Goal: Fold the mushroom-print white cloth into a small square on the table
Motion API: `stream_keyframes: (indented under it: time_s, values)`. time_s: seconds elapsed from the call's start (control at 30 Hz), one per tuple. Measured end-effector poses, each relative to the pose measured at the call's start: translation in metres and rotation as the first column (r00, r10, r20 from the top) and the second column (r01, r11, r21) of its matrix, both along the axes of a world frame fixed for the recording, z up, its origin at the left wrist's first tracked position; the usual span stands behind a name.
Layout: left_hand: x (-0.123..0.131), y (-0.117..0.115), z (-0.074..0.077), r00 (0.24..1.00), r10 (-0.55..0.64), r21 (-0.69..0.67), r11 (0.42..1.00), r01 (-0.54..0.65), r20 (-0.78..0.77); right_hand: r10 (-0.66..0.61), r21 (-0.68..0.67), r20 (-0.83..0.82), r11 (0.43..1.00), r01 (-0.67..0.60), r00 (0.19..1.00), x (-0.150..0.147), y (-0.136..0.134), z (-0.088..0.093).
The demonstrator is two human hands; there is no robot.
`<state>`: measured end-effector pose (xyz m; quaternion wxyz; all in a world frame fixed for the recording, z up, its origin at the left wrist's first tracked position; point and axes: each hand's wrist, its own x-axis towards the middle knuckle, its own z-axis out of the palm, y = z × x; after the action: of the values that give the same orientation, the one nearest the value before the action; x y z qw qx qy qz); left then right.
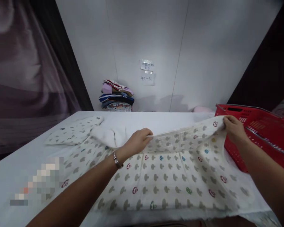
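Observation:
A thin white cloth (165, 176) printed with grey, red, blue and green mushrooms lies spread over the table. My left hand (142, 138), with a bracelet at the wrist, pinches the cloth's far edge near the middle. The cloth's far right corner is raised in the closed fingers of my right hand (233, 126). Between both hands the edge stretches taut, lifted off the table and partly folded over. Beyond my left wrist lies a bunched plain white fabric (109, 135). Farther left is a white piece with small dark prints (73, 130).
A red plastic basket (234, 151) with metal handles stands at the right, close to my right forearm. Folded clothes (117, 96) are stacked at the table's back edge. Paper labels (147, 72) stick to the white wall. A pinkish curtain (21, 78) hangs at the left.

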<state>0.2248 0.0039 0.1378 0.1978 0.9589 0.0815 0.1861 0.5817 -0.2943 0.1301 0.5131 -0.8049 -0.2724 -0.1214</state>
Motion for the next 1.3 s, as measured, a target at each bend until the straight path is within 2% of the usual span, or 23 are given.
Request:
stream_keyframes:
  time_s: [0.1, 0.2, 0.37, 0.47, 0.57, 0.63, 0.73, 0.83, 0.9, 1.0, 1.1, 1.3]
  values:
    - [-0.012, -0.001, -0.030, 0.999, 0.018, -0.202, 0.979, -0.012, 0.027, 0.027, 0.039, -0.131, 0.999, -0.022, 0.991, -0.013, -0.013, -0.026]
    - [-0.022, -0.008, -0.046, 1.000, 0.018, -0.247, 0.969, -0.015, 0.007, 0.097, 0.001, -0.199, 0.995, -0.099, 0.975, -0.032, -0.025, -0.036]
    - [-0.031, -0.017, -0.063, 1.000, 0.004, -0.198, 0.980, -0.001, 0.016, 0.107, 0.057, -0.287, 0.994, -0.095, 0.952, -0.053, -0.030, -0.035]
    - [-0.034, -0.018, -0.075, 0.998, 0.029, -0.208, 0.978, -0.016, 0.061, 0.109, 0.032, -0.315, 0.994, -0.105, 0.943, -0.059, -0.028, -0.032]
    - [-0.034, -0.019, -0.082, 0.996, 0.055, -0.234, 0.971, -0.039, 0.063, 0.049, -0.067, -0.231, 0.996, -0.066, 0.972, -0.068, -0.024, -0.029]
    - [-0.033, -0.024, -0.079, 0.997, 0.063, -0.232, 0.971, -0.051, 0.048, 0.051, -0.173, -0.106, 0.983, -0.069, 0.993, -0.082, -0.016, -0.026]
    - [-0.028, -0.040, -0.065, 1.000, 0.016, -0.210, 0.977, -0.017, -0.008, 0.228, -0.353, -0.005, 0.911, -0.214, 0.974, -0.122, 0.008, -0.026]
    - [-0.019, -0.061, -0.052, 0.997, -0.060, -0.184, 0.982, 0.051, -0.046, 0.475, -0.447, -0.111, 0.761, -0.471, 0.873, -0.176, 0.039, -0.029]
    - [-0.013, -0.074, -0.050, 0.996, -0.078, -0.171, 0.983, 0.069, -0.042, 0.589, -0.414, -0.225, 0.663, -0.624, 0.776, -0.209, 0.058, -0.032]
    - [-0.008, -0.084, -0.055, 0.998, -0.066, -0.176, 0.982, 0.061, -0.022, 0.697, -0.300, -0.327, 0.565, -0.769, 0.639, -0.235, 0.075, -0.037]
    - [-0.010, -0.086, -0.065, 0.999, -0.043, -0.177, 0.983, 0.039, -0.022, 0.739, -0.299, -0.316, 0.518, -0.801, 0.596, -0.234, 0.077, -0.046]
    - [-0.028, -0.074, -0.094, 0.999, -0.037, -0.021, 0.999, 0.037, -0.024, 0.688, -0.472, -0.282, 0.507, -0.721, 0.669, -0.216, 0.054, -0.063]
